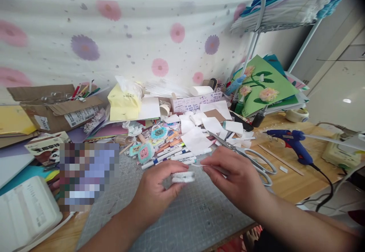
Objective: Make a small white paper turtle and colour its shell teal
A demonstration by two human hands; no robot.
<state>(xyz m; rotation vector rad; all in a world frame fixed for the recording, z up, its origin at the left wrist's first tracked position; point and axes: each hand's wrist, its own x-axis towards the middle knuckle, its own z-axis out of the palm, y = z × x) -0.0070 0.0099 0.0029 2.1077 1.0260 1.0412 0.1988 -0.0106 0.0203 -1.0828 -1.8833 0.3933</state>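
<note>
Over the grey cutting mat (137, 221), my left hand (155, 185) is closed on a small white layered piece (183, 177), with thumb below and fingers above. Its exact kind cannot be made out. My right hand (232, 179) pinches a thin white strip (197, 165) that stretches toward the left fingertips. Whether the strip is joined to the white piece is hidden. Large grey-handled scissors (242, 151) lie just beyond my right hand. Several white markers (171, 157) are in front of both hands, near small decorated pieces (146, 153).
A blue hot glue gun (293, 141) rests at the right, its cord (325, 172) running off the table. White paper scraps (196, 139) cover the middle back. A cardboard box (61, 111) and yellow tissue pack (124, 101) stand behind, and a white device (28, 210) sits left.
</note>
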